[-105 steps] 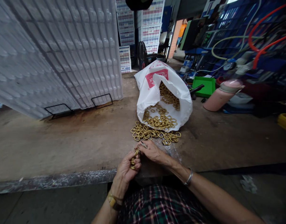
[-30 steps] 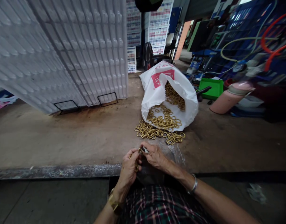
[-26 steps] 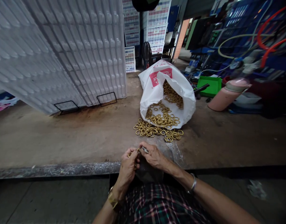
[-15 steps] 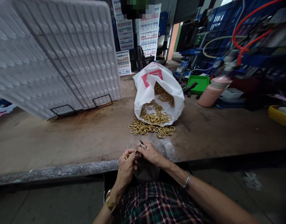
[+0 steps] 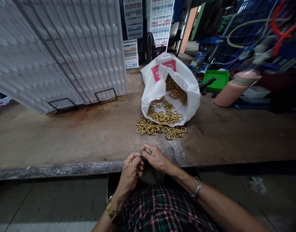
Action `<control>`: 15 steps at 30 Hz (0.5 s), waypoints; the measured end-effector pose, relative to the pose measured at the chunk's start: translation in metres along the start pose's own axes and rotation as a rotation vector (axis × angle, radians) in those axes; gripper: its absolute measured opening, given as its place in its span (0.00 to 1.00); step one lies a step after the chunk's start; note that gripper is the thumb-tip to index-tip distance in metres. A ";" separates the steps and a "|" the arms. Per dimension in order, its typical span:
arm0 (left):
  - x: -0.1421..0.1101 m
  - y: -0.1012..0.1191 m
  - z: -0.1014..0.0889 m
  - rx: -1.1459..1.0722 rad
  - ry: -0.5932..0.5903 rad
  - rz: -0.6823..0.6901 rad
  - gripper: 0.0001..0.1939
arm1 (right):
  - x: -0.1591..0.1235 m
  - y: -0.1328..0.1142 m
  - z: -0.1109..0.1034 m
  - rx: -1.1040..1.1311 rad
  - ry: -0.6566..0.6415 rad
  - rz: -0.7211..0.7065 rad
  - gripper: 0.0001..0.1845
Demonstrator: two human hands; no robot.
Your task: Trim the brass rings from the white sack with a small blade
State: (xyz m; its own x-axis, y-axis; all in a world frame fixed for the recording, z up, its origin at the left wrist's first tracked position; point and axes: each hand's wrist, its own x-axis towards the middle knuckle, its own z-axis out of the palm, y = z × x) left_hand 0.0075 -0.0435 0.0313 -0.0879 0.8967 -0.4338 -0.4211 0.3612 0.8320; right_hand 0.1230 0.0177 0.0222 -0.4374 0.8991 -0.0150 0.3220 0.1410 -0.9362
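Gold-coloured metal rings are gripped by the left hand at the brown wooden bench's near edge; nicks could be caused if the slim metal tool gripped by the right hand slips.

Held rings: brass-coloured, round, few bunched in left hand, mostly hidden by fingers; exact count unclear. Small tool: slim, greyish, gripped in right hand, tilted, upper end showing, rest covered. Loose rings: same colour, overlapping flat heap on worktop, at and inside mouth of white bag.
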 end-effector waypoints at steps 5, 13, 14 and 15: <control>0.002 0.002 0.001 0.007 -0.003 0.005 0.16 | 0.002 -0.002 -0.003 0.021 0.003 0.002 0.10; 0.001 0.002 0.005 0.002 -0.031 0.020 0.16 | 0.001 -0.006 -0.006 0.002 -0.014 -0.030 0.10; 0.001 0.002 0.005 0.004 -0.032 0.019 0.16 | 0.001 -0.006 -0.007 -0.001 -0.017 -0.039 0.11; 0.000 0.003 0.006 0.006 -0.035 0.018 0.16 | 0.001 -0.005 -0.007 -0.006 -0.014 -0.051 0.11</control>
State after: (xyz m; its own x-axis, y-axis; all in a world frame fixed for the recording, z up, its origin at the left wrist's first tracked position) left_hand 0.0115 -0.0408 0.0353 -0.0640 0.9114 -0.4065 -0.4146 0.3462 0.8416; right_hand 0.1269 0.0206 0.0298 -0.4646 0.8851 0.0274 0.3040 0.1885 -0.9338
